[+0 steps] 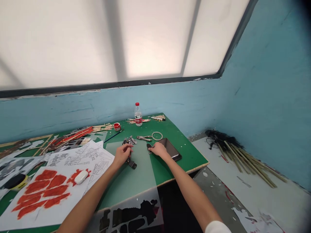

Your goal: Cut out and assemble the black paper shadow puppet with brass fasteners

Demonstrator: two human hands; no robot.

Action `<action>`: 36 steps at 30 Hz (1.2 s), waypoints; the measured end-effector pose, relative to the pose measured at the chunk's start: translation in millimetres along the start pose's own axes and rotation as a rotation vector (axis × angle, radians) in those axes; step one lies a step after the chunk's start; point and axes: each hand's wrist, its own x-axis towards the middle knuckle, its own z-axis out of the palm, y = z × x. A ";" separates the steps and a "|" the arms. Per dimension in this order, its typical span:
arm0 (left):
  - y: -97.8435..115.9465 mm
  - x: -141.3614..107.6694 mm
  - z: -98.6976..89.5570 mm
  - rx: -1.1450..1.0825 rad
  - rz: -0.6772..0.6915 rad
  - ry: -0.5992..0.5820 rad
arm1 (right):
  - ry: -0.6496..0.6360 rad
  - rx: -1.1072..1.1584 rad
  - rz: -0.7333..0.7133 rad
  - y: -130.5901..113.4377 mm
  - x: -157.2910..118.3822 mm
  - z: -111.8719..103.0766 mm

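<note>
My left hand (122, 155) is closed with its fingertips on a black cut-out piece (131, 163) that has pale openwork at one end. My right hand (158, 149) pinches a small dark piece (149, 147) at the edge of a translucent sheet (136, 178). That sheet lies over the table's front edge, and black painted shapes (128, 213) show on its hanging lower part. Beyond my hands are a little heap of grey cut pieces (132, 140), pliers (144, 138) and a coil of wire (157, 136). A dark tablet-like slab (173, 150) lies beside my right wrist.
On the green table (191, 154) stand a water bottle (138, 116) and a red paint jar (117, 126), near a paintbrush (114, 136). Papers with red painted shapes (45, 191) and a white earbud case (81, 177) lie left. Sticks (247, 161) lie on the floor at right.
</note>
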 end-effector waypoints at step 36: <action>-29.7 -8.9 2.6 0.121 0.233 0.185 | -0.235 -0.114 -0.027 -16.1 -0.8 -18.5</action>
